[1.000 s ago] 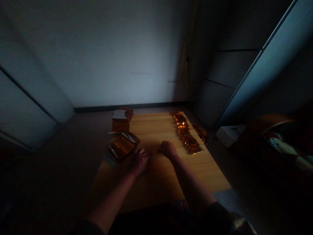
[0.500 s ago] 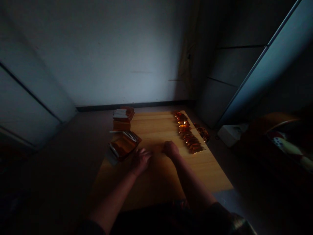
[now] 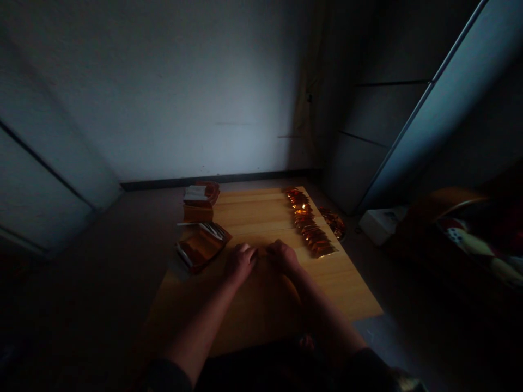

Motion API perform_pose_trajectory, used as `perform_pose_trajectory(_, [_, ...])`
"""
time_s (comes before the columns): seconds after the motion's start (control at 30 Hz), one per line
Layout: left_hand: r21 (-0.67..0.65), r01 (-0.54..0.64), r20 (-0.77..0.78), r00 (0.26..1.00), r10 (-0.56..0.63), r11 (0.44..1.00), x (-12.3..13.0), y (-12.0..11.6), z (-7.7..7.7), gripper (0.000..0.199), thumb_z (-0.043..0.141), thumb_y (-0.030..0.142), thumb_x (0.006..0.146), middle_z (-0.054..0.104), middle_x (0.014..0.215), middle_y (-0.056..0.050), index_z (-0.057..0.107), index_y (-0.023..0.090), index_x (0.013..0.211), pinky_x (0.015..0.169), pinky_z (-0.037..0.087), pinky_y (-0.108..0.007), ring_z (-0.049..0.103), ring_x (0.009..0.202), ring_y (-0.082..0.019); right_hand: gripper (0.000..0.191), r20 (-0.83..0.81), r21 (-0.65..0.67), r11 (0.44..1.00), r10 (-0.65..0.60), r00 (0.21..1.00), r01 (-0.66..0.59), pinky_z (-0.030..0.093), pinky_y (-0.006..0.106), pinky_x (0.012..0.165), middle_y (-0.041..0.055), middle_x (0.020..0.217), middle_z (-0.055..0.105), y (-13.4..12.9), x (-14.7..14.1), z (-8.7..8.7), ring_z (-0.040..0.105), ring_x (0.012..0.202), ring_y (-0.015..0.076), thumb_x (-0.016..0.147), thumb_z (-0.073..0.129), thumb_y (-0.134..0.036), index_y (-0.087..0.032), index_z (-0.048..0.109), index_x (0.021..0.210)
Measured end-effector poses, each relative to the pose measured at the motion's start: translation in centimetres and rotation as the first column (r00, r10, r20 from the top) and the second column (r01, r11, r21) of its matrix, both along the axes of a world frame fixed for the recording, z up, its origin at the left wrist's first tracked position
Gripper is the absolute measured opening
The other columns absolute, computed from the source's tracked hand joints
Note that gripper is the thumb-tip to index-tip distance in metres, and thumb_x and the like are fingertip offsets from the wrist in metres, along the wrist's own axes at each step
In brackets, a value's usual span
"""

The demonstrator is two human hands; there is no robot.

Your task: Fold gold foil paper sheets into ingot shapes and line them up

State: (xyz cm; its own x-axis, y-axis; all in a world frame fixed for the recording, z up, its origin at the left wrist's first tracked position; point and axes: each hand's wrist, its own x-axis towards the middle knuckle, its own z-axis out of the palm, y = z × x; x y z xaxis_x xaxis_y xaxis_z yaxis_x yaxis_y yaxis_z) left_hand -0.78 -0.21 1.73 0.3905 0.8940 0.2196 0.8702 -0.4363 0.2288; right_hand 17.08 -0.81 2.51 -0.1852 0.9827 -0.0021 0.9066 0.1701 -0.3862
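Over the middle of the wooden table (image 3: pixel 261 212), my left hand (image 3: pixel 242 262) has its fingers curled closed; anything between them is too small and dark to make out. Close to its right, my right hand (image 3: pixel 283 255) is closed too, its fingertips pressed together on something I cannot make out. A narrow gap parts the two hands. Left of my left hand lies a brown-orange stack (image 3: pixel 201 245) with white strips on it. A row of shiny orange foil pieces (image 3: pixel 314 237) runs along the table's right side, beyond my right hand.
Another brown pile with a white stack (image 3: pixel 195 193) is at the table's far left corner. Beyond the right edge, more shiny orange pieces (image 3: pixel 334 222) lie lower down. A white box (image 3: pixel 379 224) stands on the floor at right. A wall (image 3: pixel 183 109) rises behind the table.
My left hand has moved slightly right and its fingers have curled in. My right hand has shifted slightly left, so the hands are closer together. The camera view has shifted a little.
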Motion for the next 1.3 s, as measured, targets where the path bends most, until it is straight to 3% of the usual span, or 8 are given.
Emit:
perform_pose_trajectory(0.47, [0.048, -0.032, -0.197, 0.980, 0.041, 0.998, 0.9, -0.3, 0.2, 0.035, 0.032, 0.024, 0.093, 0.061, 0.087, -0.008, 0.067, 0.020, 0.094, 0.069, 0.039, -0.031, 0.054, 0.081, -0.020, 0.022, -0.015, -0.020, 0.995, -0.094, 0.995, 0.094, 0.039, 0.020, 0.067, 0.0041, 0.102, 0.064, -0.6, -0.9, 1.0, 0.060, 0.086, 0.0140, 0.088, 0.054, -0.035, -0.024, 0.069, 0.101])
perform_pose_trajectory(0.67, [0.056, -0.063, -0.192, 0.979, 0.073, 0.996, 1.1, -0.3, 0.2, 0.031, 0.035, 0.017, 0.090, 0.061, 0.088, -0.008, 0.065, 0.020, 0.088, 0.067, 0.039, -0.030, 0.054, 0.081, -0.020, 0.020, -0.126, 0.044, 0.986, -0.154, 0.980, 0.160, 0.041, 0.020, 0.068, 0.0037, 0.100, 0.062, -0.6, -1.6, 0.1, 0.061, 0.083, 0.0136, 0.086, 0.053, -0.030, -0.023, 0.068, 0.098])
perform_pose_trajectory(0.8, [0.086, -0.105, -0.136, 0.984, 0.116, 0.991, 1.0, -0.4, -0.4, 0.030, 0.034, 0.016, 0.091, 0.062, 0.089, -0.007, 0.064, 0.020, 0.088, 0.069, 0.040, -0.028, 0.055, 0.082, -0.018, 0.026, -0.332, 0.070, 0.960, -0.236, 0.914, 0.273, 0.044, 0.021, 0.070, 0.0062, 0.103, 0.062, -0.2, -2.3, -0.7, 0.061, 0.080, 0.0142, 0.082, 0.053, -0.023, -0.019, 0.063, 0.105])
perform_pose_trajectory(0.9, [0.064, -0.148, -0.105, 0.982, 0.154, 0.987, 1.0, -0.6, -0.4, 0.031, 0.033, 0.017, 0.092, 0.063, 0.092, -0.007, 0.063, 0.020, 0.092, 0.069, 0.041, -0.027, 0.057, 0.082, -0.017, 0.033, -0.477, -0.021, 0.938, -0.315, 0.821, 0.347, 0.046, 0.022, 0.065, 0.0048, 0.091, 0.066, 0.1, -3.2, -0.7, 0.062, 0.075, 0.0154, 0.078, 0.053, -0.024, -0.017, 0.056, 0.110])
perform_pose_trajectory(1.07, [0.013, -0.209, -0.095, 0.973, 0.209, 0.978, 1.5, -0.9, 0.3, 0.032, 0.032, 0.017, 0.093, 0.064, 0.097, -0.008, 0.063, 0.019, 0.099, 0.067, 0.042, -0.027, 0.060, 0.082, -0.019, 0.036, -0.590, -0.117, 0.932, -0.342, 0.732, 0.342, 0.045, 0.021, 0.059, 0.0008, 0.077, 0.066, 0.1, -4.6, -0.6, 0.060, 0.068, 0.0145, 0.076, 0.045, -0.019, -0.017, 0.048, 0.112])
perform_pose_trajectory(1.3, [0.060, -0.156, -0.099, 0.982, 0.161, 0.986, 1.7, -0.5, 1.3, 0.027, 0.041, 0.017, 0.089, 0.067, 0.090, -0.007, 0.065, 0.021, 0.102, 0.077, 0.042, -0.033, 0.060, 0.087, -0.021, 0.042, -0.636, -0.095, 0.949, -0.290, 0.715, 0.300, 0.045, 0.022, 0.061, -0.0004, 0.076, 0.067, -0.2, -4.9, -1.0, 0.058, 0.066, 0.0141, 0.074, 0.044, -0.019, -0.018, 0.042, 0.116])
